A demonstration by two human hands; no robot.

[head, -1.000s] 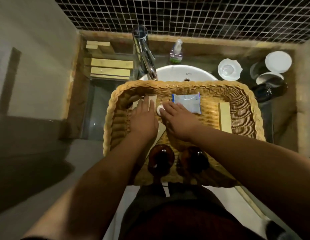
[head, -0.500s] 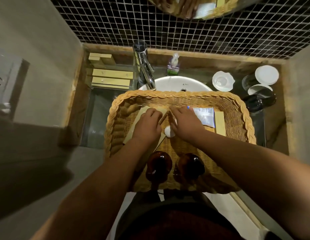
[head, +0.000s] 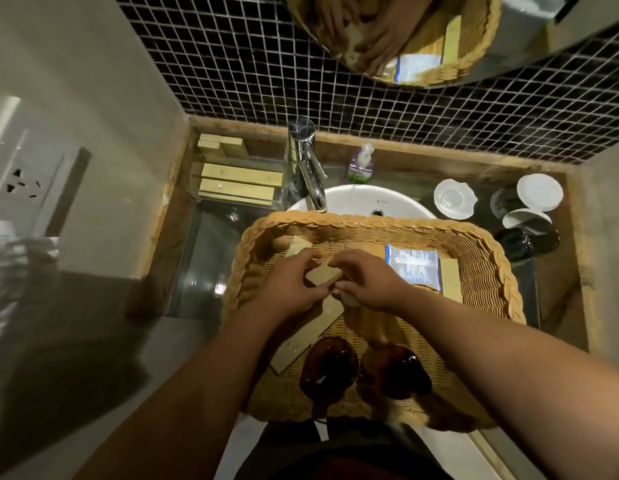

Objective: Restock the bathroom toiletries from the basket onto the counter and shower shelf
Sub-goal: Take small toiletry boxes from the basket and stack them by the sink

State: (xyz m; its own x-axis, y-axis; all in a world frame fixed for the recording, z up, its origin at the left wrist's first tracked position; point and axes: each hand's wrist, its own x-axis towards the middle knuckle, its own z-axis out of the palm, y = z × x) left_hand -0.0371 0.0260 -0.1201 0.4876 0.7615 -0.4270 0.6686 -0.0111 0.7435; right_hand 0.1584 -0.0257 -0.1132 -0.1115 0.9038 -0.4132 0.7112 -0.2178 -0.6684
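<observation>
A wicker basket (head: 474, 233) sits over the white sink (head: 356, 197). Inside it my left hand (head: 290, 285) and my right hand (head: 370, 278) both pinch a small tan box (head: 323, 275) near the basket's left middle. A small white item (head: 349, 299) lies under my right hand. Longer tan boxes (head: 308, 334) lie beneath the hands. A blue-and-white packet (head: 412, 268) and another tan box (head: 451, 280) lie at the basket's right. Two amber bottles (head: 330, 367) stand at its near edge.
A chrome tap (head: 308, 168) rises behind the basket. Tan boxes sit in a clear tray (head: 238, 181) on the left counter. A soap dispenser (head: 361, 162), white dishes (head: 455, 199) and glasses (head: 526, 237) stand at the back right. A mirror hangs above.
Both hands drew together and closed on the small tan box, lifting it off the longer boxes. The view tilted up, showing the mirror.
</observation>
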